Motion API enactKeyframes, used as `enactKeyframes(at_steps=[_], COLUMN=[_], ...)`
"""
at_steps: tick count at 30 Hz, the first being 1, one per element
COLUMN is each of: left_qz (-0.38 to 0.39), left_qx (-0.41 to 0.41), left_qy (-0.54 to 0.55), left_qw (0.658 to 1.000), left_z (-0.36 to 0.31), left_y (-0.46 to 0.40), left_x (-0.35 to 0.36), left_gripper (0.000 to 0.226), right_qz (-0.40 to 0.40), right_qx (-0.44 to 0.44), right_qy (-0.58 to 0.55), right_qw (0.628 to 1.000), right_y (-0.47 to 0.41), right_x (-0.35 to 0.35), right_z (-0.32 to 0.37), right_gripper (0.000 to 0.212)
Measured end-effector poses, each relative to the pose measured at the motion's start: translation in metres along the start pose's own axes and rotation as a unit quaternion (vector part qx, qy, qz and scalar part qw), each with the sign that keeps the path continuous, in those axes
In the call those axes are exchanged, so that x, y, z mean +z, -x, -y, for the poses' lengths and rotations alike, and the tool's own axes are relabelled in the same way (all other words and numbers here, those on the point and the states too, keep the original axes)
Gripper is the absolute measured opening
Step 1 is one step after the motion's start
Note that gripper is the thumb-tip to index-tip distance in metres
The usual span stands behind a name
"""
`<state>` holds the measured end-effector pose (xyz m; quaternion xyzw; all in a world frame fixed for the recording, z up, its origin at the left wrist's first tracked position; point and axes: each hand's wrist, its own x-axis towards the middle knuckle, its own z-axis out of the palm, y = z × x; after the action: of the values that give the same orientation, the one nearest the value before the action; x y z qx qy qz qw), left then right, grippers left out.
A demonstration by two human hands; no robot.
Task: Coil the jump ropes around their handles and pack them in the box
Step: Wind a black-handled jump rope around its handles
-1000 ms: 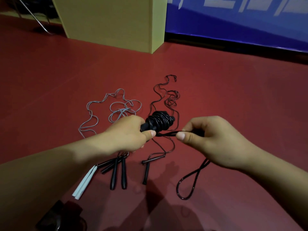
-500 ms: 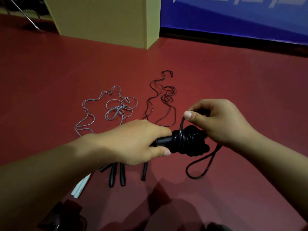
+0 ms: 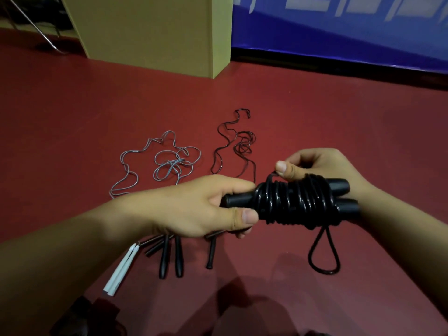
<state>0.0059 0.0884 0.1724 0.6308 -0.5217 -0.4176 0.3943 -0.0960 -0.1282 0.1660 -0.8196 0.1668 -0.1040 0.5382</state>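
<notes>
1. Head view: since half a second ago the right hand (image 3: 322,170) has brought its pinched cord over the black rope bundle (image 3: 293,202).
2. The left hand (image 3: 206,207) grips the paired handles above the floor (image 3: 72,117).
3. Light, springy, slick cord; I'd hold the handle ends.

The coiled black rope bundle (image 3: 293,202) sat between both hands, loose grey cord (image 3: 157,161) far left, slim black handles (image 3: 169,255) nearer.

Left hand (image 3: 194,204) fingers curled in a grip, right hand (image 3: 322,170) thumb and forefinger pinching
</notes>
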Motion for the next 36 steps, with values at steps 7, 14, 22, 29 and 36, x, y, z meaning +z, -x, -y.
enactKeyframes(at_steps=[7, 14, 22, 29, 36], left_qz=[-0.104, -0.257, -0.329, -0.356, -0.381], left_qx=[0.018, -0.019, -0.077, -0.116, -0.172], left_qy=[0.074, 0.022, -0.102, -0.182, -0.232], left_qw=[0.992, 0.966, 0.936, 0.909, 0.878], left_z=[0.001, 0.011, 0.026, 0.036, 0.056], left_y=[-0.001, -0.006, -0.008, -0.012, -0.008], left_x=[-0.001, -0.006, -0.011, -0.018, -0.037], left_gripper=[0.021, 0.016, 0.022, 0.024, 0.020], right_qz=[0.015, 0.076, 0.060, 0.091, 0.153], right_qx=[-0.050, -0.079, -0.094, -0.051, 0.004], right_qy=[0.053, 0.148, 0.176, 0.149, 0.050], right_qw=[0.997, 0.983, 0.978, 0.983, 0.987], right_y=[0.002, 0.020, 0.030, 0.030, 0.036], right_x=[0.015, 0.043, 0.050, 0.049, 0.051], right_z=[-0.002, -0.001, 0.010, 0.012, 0.014], right_gripper=[0.030, 0.009, 0.011, 0.018, 0.018])
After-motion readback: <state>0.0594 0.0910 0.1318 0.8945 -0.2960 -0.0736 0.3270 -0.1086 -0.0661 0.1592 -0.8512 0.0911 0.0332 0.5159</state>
